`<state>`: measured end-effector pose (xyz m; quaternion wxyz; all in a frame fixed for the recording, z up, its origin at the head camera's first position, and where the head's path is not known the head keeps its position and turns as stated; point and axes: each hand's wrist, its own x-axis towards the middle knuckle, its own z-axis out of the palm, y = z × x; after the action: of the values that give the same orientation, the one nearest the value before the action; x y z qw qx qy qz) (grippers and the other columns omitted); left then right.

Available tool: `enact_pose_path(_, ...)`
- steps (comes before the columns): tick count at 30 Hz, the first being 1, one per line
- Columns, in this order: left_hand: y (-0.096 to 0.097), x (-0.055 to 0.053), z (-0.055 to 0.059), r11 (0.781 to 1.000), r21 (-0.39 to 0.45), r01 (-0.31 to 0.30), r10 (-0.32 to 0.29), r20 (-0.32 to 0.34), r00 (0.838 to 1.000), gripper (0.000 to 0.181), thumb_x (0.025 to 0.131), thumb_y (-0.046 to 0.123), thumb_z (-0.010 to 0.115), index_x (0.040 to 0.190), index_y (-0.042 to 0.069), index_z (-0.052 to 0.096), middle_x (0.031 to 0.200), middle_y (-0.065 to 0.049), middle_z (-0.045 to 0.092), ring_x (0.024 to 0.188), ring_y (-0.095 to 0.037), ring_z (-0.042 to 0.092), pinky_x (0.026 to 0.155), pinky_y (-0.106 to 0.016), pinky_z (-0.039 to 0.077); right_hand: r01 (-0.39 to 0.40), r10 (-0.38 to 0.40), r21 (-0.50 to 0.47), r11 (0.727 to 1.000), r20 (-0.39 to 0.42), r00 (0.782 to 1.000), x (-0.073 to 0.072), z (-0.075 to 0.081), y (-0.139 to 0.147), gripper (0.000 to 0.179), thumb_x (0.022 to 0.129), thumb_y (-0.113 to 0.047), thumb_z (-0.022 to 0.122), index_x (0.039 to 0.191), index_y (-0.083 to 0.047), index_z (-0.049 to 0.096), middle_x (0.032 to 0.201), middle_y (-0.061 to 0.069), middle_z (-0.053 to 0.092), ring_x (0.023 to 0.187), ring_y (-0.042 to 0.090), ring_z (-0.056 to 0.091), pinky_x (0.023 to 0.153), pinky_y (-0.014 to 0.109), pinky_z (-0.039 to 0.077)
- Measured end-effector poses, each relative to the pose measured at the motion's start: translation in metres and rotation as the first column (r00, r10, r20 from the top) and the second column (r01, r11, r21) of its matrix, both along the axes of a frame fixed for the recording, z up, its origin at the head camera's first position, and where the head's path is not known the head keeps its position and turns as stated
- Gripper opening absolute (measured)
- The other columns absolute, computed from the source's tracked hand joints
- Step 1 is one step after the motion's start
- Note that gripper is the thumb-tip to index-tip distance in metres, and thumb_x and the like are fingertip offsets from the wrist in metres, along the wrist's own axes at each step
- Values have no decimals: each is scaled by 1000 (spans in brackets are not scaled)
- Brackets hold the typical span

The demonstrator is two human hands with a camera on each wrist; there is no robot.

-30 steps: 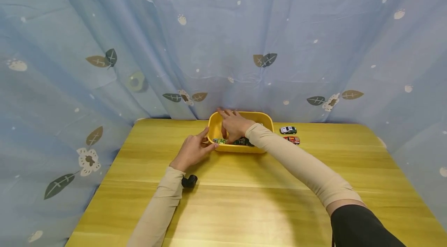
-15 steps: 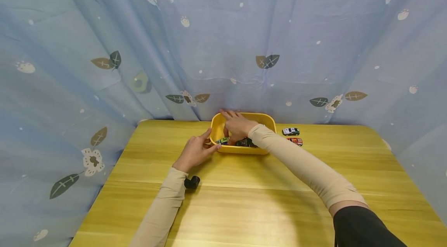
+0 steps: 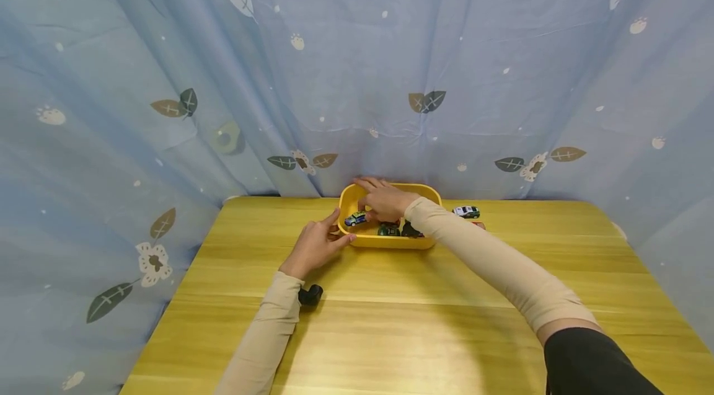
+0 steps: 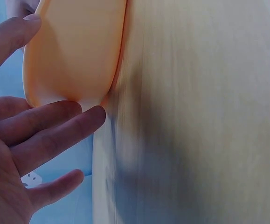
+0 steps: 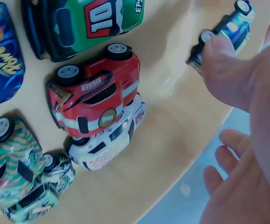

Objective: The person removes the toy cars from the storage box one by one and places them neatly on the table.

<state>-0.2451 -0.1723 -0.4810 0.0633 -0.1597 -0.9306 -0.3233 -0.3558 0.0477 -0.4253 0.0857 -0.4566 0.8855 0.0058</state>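
A yellow plastic bin (image 3: 390, 243) stands at the back of the table with several toy cars inside. My left hand (image 3: 315, 248) rests at its left end, thumb on the front rim and relaxed, nearly straight fingers against the rounded end wall (image 4: 79, 56). My right hand (image 3: 387, 201) reaches into the bin and pinches a small blue and green toy car (image 5: 235, 28); the thumb lies on its side, the index finger mostly hidden. Nearby inside lie a red car (image 5: 102, 91), a white car (image 5: 109, 142), a green car (image 5: 102, 18) and a camouflage-patterned car (image 5: 13, 158).
Right of the bin, a white toy car (image 3: 466, 212) stands on the wooden table (image 3: 390, 333), with a red one partly hidden by the right sleeve. A black object (image 3: 311, 295) shows beside the left wrist. A blue patterned curtain (image 3: 357, 60) hangs close behind the bin.
The car at the right hand's fingertips has turned from lying low near the front wall to showing its blue side, slightly higher. The left hand stays at the bin; the view shifts slightly.
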Motion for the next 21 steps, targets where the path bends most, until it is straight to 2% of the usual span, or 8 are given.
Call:
enact_pose_path(7,1,1,-2,1000,16,-17,17,0,1000,84,97,43,79,158,-4,44,123,-22,76,107,-27,79,92,-43,63,-59,46,-96,994,-128,991,3,8,17,27,106,-26,67,130,-16,73,169,16,38,155,39,35,126,57,33)
enact_pose_path(12,1,1,-1,999,-1,-33,33,17,999,86,97,47,78,159,-2,43,126,-22,75,108,-27,79,93,-44,62,-52,24,-128,990,-211,977,5,14,40,26,108,-24,64,131,-13,69,146,12,57,131,33,51,116,47,44)
enact_pose_path(17,2,1,-1,999,-13,-35,35,17,999,87,97,48,77,159,-2,43,126,-22,75,109,-28,78,95,-44,62,-34,-6,-154,987,-254,967,12,21,72,25,108,-20,64,129,-8,69,126,12,64,106,29,50,95,45,46)
enact_pose_path(21,2,2,-1,999,-10,-34,34,18,999,87,97,46,77,160,-2,42,128,-23,74,111,-29,78,97,-44,61,-25,-21,-177,984,-250,968,20,26,96,22,107,-15,64,126,-6,71,120,13,67,98,29,47,89,45,40)
